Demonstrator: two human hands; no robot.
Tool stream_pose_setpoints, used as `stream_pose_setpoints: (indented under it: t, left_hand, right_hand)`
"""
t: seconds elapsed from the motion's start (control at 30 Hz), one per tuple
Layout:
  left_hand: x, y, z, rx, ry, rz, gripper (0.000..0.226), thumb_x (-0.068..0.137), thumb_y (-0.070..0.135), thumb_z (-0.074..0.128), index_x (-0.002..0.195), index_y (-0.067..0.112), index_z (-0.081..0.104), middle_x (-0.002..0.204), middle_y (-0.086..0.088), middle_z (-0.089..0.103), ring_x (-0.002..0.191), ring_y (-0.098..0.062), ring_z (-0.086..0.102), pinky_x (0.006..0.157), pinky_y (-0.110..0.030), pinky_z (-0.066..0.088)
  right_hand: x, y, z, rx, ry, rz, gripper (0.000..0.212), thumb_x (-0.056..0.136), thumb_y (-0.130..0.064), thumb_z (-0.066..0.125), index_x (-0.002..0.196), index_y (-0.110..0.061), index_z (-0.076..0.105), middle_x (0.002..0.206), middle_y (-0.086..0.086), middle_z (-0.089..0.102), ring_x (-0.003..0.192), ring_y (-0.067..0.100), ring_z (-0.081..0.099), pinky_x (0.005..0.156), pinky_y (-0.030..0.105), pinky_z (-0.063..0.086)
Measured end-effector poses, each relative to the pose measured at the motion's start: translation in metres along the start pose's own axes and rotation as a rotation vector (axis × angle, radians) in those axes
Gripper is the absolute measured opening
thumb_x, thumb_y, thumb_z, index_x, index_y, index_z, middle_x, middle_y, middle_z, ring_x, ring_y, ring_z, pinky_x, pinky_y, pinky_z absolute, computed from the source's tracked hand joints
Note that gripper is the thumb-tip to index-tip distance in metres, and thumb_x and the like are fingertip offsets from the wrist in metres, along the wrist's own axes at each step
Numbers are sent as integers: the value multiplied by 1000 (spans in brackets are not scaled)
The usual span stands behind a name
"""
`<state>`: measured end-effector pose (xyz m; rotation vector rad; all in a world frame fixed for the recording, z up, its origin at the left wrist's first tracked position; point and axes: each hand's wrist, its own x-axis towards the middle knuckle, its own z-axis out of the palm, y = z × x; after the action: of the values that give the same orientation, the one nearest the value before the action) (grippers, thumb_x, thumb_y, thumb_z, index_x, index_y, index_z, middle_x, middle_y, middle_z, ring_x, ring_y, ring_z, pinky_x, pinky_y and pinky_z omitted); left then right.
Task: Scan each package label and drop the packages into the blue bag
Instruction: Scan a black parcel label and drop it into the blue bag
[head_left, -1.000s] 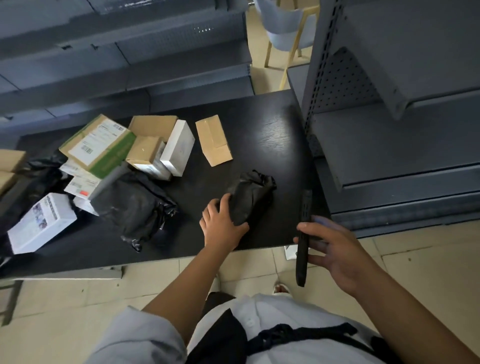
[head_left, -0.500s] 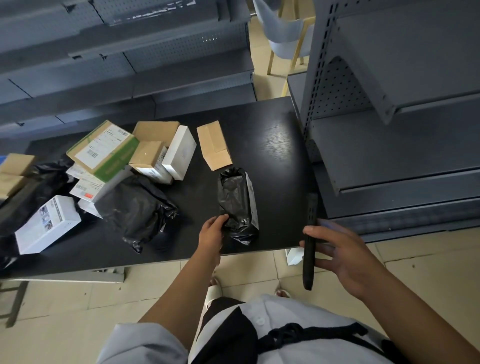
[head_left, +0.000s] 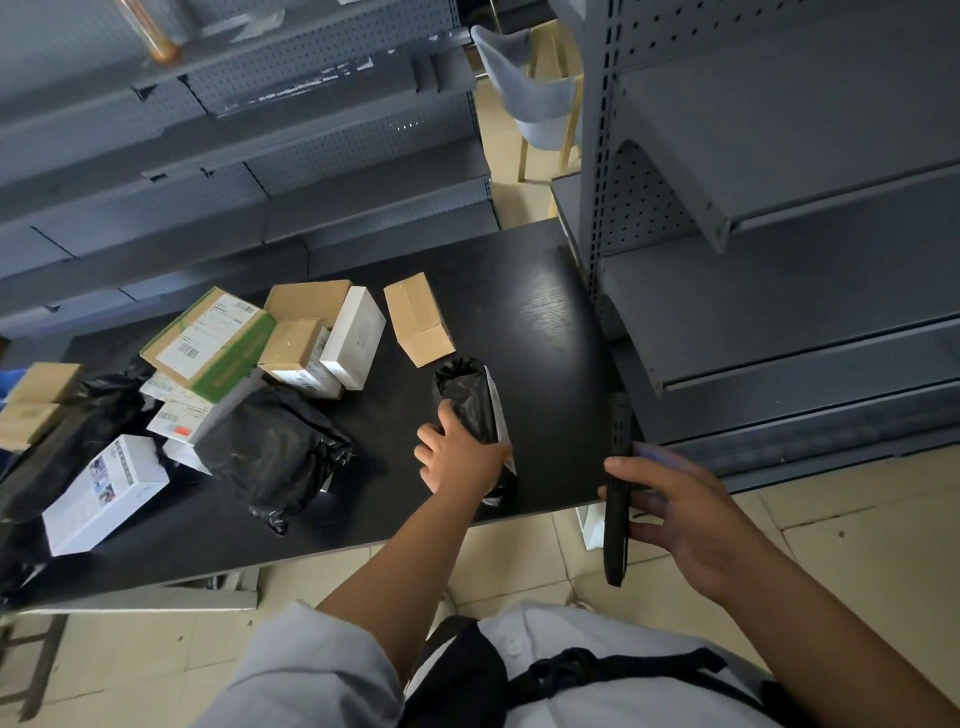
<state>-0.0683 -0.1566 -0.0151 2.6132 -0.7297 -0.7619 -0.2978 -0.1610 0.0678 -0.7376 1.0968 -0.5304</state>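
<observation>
1. Far left of the frame, at its edge, a sliver of blue (head_left: 11, 375) shows beyond the table end. It may be the blue bag, but too little is visible to tell.
2. Left of centre on the black table (head_left: 540, 291) lies the waiting heap: a green-edged carton (head_left: 208, 343) with its label up, small brown and white boxes, a white box (head_left: 104, 493) near the table's front edge and a crumpled black mailer (head_left: 270, 447). All are well apart from both hands.
3. At centre, the left hand (head_left: 457, 457) grips the near end of the small black-wrapped package (head_left: 470, 400), fingers curled over its left side and thumb toward the right.
4. The package lies on the table with its long axis running from the hand up the frame, away from the person. A white label (head_left: 496, 405) runs along its right flank, tilted toward the right.
5. Right of centre, the right hand (head_left: 670, 509) holds a long dark scanner (head_left: 617, 478), seen edge-on, fingers wrapped across its middle. Its long axis is nearly parallel to the package's, and it hangs over the table's front right corner.
6. My judgement: the label already faces the scanner side, with a bare strip of table between them, so the next move turns on closing that gap and aiming the scanner's face, which I cannot see, leftward at the label. The left hand is the nearer one and will carry the package.
</observation>
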Motion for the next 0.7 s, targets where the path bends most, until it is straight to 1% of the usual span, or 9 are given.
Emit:
stream_pose_setpoints:
  t: [0.1, 0.17, 0.23, 0.3, 0.43, 0.53, 0.57, 0.6, 0.7]
  left_hand:
    - [2, -5, -4, -78, 13, 12, 95, 79, 40, 82, 149, 39, 18, 147, -7, 26, 135, -36, 33, 112, -55, 39]
    - [6, -13, -8, -249, -18, 4, 89, 75, 36, 83, 141, 46, 23, 142, -3, 29, 127, -33, 39, 104, -56, 48]
    - [9, -22, -15, -508, -105, -25, 81, 74, 30, 83, 132, 48, 29, 136, -2, 40, 116, -28, 53, 89, -46, 58]
    - [10, -30, -23, -694, -220, -57, 70, 80, 20, 79, 130, 39, 34, 126, -6, 57, 104, -27, 66, 77, -38, 59]
    - [13, -43, -35, -788, -435, -103, 45, 88, 8, 68, 127, 26, 53, 120, -15, 69, 104, -32, 69, 84, -41, 57]
    - [16, -53, -32, -847, -545, -172, 39, 92, 6, 61, 128, 18, 55, 123, -18, 70, 112, -37, 67, 102, -52, 51]
    - [17, -57, -29, -883, -549, -195, 39, 93, 6, 61, 130, 17, 54, 124, -18, 70, 110, -36, 67, 103, -52, 50]
    - [17, -61, -24, -922, -534, -212, 40, 93, 6, 61, 131, 15, 54, 124, -18, 70, 107, -34, 67, 100, -50, 52]
    - [18, -70, -10, -988, -424, -254, 38, 94, 3, 62, 130, 13, 54, 120, -18, 71, 97, -30, 70, 78, -39, 57]
  right_hand:
    - [-2, 1, -3, 13, 17, -2, 20, 86, -15, 73, 106, -14, 71, 95, 14, 70, 93, 31, 69, 81, 45, 57]
    - [-2, 1, -3, 17, 25, 0, 16, 88, -15, 72, 104, -14, 71, 93, 14, 69, 91, 30, 68, 79, 44, 56]
    - [-1, 2, -2, 15, 30, 4, 15, 89, -14, 72, 103, -14, 72, 92, 14, 69, 91, 31, 68, 82, 47, 56]
    - [0, 3, -1, 8, 29, 9, 15, 89, -15, 72, 104, -14, 73, 90, 12, 70, 92, 31, 68, 87, 50, 56]
    - [1, 8, 1, -12, 18, 28, 20, 89, -16, 72, 108, -14, 73, 96, 13, 71, 96, 32, 69, 86, 49, 57]
    - [2, 11, 1, -15, 27, 34, 20, 88, -16, 72, 108, -14, 73, 100, 13, 71, 99, 34, 68, 83, 47, 57]
    - [2, 12, 0, -11, 31, 34, 19, 88, -16, 72, 107, -14, 73, 99, 13, 72, 99, 34, 68, 82, 47, 57]
    - [2, 11, 0, -7, 35, 32, 18, 88, -16, 72, 107, -14, 73, 97, 12, 72, 98, 34, 68, 83, 47, 57]
    - [1, 8, -4, -3, 40, 16, 22, 84, -17, 74, 106, -14, 74, 89, 8, 73, 97, 32, 69, 87, 51, 57]
